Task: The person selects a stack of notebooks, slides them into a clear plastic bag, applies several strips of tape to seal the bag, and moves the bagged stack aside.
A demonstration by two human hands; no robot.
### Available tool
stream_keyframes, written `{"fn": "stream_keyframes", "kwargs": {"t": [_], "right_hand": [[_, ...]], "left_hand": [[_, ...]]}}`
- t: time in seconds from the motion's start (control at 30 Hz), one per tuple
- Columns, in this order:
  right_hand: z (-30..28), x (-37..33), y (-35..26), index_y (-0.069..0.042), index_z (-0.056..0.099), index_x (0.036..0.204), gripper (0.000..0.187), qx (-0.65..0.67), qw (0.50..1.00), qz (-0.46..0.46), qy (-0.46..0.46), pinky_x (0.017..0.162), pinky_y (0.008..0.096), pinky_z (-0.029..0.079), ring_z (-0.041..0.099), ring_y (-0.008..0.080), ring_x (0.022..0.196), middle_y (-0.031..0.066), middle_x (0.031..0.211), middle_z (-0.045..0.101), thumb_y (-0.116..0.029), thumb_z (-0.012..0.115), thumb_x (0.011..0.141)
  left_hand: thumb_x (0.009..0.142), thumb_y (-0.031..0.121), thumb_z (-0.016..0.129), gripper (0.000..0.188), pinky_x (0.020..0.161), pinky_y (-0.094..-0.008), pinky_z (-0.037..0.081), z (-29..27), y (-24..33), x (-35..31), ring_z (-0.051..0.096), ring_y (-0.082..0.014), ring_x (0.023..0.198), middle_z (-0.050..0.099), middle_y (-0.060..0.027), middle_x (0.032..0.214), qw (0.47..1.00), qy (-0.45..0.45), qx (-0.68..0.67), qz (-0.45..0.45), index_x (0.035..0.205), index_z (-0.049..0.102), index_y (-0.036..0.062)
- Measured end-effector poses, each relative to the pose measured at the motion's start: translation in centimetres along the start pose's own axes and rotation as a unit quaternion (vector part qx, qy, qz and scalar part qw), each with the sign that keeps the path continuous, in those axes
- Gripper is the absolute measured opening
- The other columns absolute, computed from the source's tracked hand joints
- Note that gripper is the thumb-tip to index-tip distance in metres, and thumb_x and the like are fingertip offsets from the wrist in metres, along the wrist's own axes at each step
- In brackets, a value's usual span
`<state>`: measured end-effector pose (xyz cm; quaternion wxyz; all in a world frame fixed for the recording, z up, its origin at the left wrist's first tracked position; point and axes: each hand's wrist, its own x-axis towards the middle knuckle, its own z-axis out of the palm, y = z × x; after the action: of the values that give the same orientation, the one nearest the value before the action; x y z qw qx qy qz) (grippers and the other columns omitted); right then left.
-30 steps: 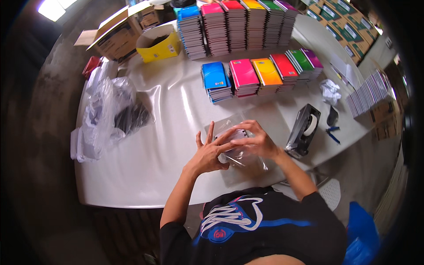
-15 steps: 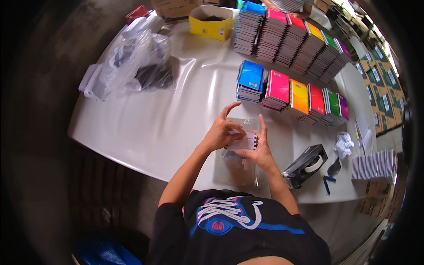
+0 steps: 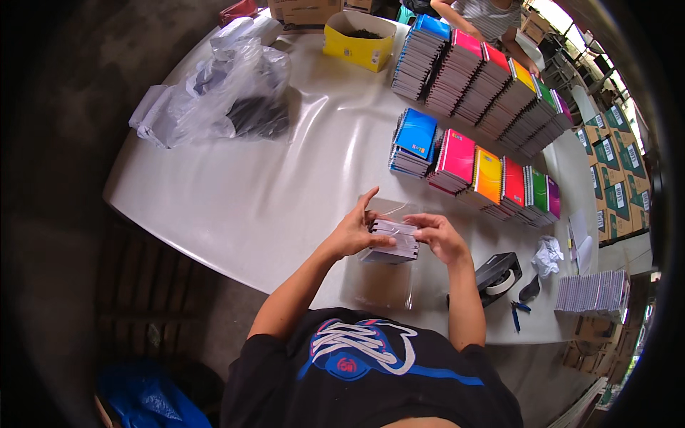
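Observation:
In front of me a small stack of spiral notebooks stands with its pale page edges and dark wire coils upward. A clear plastic bag lies flat under and around it, its film catching light near the top of the stack. My left hand grips the stack's left side, thumb laid across the top and index finger stretched up. At the right end, my right hand has its thumb and fingers pinched together, apparently on the film. Its exact hold is partly hidden.
Rows of colourful notebooks stand ahead. A tape dispenser, blue-handled pliers, crumpled paper and another notebook stack are at right. Plastic wrapping and a yellow box lie farther off; a person stands across the table.
My right hand has shifted right and closed its fingers at the stack's end. My left thumb now lies over the stack. The whole view has tilted slightly, showing more of the person opposite.

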<state>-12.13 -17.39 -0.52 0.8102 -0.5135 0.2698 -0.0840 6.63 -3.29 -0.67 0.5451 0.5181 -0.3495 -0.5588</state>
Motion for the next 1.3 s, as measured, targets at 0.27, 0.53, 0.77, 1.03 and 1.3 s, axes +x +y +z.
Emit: {"fn": "stream_keyframes", "kwargs": {"t": [0.27, 0.53, 0.77, 1.03, 1.3], "right_hand": [[1.7, 3.1, -3.2, -0.001, 0.063, 0.105, 0.036, 0.001, 0.979, -0.200, 0.027, 0.081, 0.0291, 0.049, 0.061, 0.0199, 0.095, 0.0135, 0.103, 0.064, -0.001, 0.068, 0.070], [3.8, -0.8, -1.1, -0.002, 0.062, 0.111, 0.046, -0.233, 0.966, -0.029, 0.110, 0.078, 0.0283, 0.047, 0.059, 0.0135, 0.091, 0.0112, 0.098, 0.065, -0.016, 0.079, 0.070], [3.4, -0.3, -0.4, -0.005, 0.071, 0.096, 0.030, -0.333, 0.928, -0.067, 0.153, 0.065, 0.0257, 0.048, 0.061, 0.0098, 0.073, 0.0077, 0.081, 0.069, -0.015, 0.079, 0.069], [6.6, -1.4, 0.9, -0.014, 0.072, 0.079, 0.011, -0.491, 0.771, -0.266, 0.306, 0.089, 0.0383, 0.038, 0.058, 0.0211, 0.096, 0.0023, 0.100, 0.062, -0.020, 0.075, 0.070], [8.3, -2.8, 0.0, -0.017, 0.072, 0.077, 0.007, -0.597, 0.685, -0.234, 0.347, 0.097, 0.0515, 0.029, 0.043, 0.0212, 0.121, 0.0028, 0.126, 0.049, -0.016, 0.069, 0.071]], "left_hand": [[0.064, 0.013, 0.083, 0.106, 0.089, -0.0309, 0.045, -0.3, -0.3, 0.9, 0.061, -0.0203, 0.098, 0.064, -0.0128, 0.105, 0.995, -0.013, 0.093, 0.025, 0.145, 0.014, 0.0059], [0.070, 0.017, 0.077, 0.039, 0.079, -0.0292, 0.049, 0.1, 0.8, 0.9, 0.060, -0.0169, 0.097, 0.067, -0.0104, 0.094, 0.991, 0.021, 0.122, -0.053, 0.104, 0.065, 0.0027], [0.071, 0.011, 0.073, 0.013, 0.094, -0.0376, 0.042, 0.1, -1.5, 1.8, 0.063, -0.0230, 0.094, 0.071, -0.0034, 0.083, 0.926, 0.105, 0.286, 0.223, 0.084, 0.073, 0.0098], [0.071, 0.017, 0.072, 0.011, 0.091, -0.0457, 0.021, 1.8, 0.7, 0.5, 0.048, -0.0228, 0.115, 0.068, 0.0052, 0.088, 0.852, 0.144, 0.441, 0.242, 0.081, 0.069, 0.0161], [0.074, 0.025, 0.071, 0.081, 0.093, -0.0514, 0.018, 1.9, 3.8, -2.0, 0.045, -0.0176, 0.124, 0.066, -0.0023, 0.109, 0.840, 0.009, 0.504, 0.201, 0.141, 0.030, 0.0078]]}}
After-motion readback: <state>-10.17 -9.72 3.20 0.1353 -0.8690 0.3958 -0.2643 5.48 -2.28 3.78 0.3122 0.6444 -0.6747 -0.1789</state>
